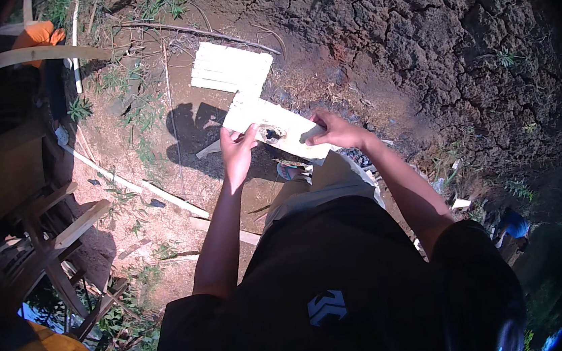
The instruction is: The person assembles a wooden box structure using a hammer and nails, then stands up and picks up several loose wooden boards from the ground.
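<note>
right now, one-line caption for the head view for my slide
Both hands, left hand and right hand, hold a pale wooden board with a dark knot hole over bare cracked ground.

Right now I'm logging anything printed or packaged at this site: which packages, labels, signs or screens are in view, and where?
Emblem: small white angular mark on the person's black shirt, low centre.
No packages, signs or screens can be made out.
The pale wooden board held between the left hand and right hand shows only a dark hole, no label.
</note>
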Demonstrator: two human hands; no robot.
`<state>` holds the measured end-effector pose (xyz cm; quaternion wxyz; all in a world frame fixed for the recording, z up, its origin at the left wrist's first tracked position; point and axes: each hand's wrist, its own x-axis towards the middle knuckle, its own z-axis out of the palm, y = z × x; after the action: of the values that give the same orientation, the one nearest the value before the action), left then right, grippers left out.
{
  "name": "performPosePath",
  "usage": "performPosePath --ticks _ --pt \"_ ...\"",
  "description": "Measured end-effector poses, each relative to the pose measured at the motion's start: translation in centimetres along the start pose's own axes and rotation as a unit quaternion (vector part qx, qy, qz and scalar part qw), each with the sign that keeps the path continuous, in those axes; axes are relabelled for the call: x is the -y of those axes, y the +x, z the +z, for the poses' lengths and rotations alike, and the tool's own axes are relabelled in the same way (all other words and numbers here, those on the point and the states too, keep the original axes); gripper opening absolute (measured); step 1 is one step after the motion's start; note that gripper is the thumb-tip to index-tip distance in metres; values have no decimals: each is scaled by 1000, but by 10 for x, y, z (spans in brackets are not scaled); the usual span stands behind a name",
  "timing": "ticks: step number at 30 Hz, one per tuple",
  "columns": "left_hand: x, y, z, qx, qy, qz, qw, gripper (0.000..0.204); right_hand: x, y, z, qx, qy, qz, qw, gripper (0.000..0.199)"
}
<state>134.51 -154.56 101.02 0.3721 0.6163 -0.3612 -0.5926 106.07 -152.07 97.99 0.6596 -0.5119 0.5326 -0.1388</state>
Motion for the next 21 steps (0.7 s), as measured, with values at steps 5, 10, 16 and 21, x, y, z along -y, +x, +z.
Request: performPosePath --ticks 5,10,16,21 --pt "-20 15 64 -9 49 -49 998 42 3 -14 -30 -46 24 14 999 99" --pt "-37 29 98 20 104 -55 993 48 3 -42 -30 -113 -130 16 985 125" --pt "-24 40 127 196 154 -85 965 49 -37 -77 7 -248 -47 83 964 105" --pt "-10 51 89 392 247 -96 881 45 -98 -114 78 -357 94 256 893 100"
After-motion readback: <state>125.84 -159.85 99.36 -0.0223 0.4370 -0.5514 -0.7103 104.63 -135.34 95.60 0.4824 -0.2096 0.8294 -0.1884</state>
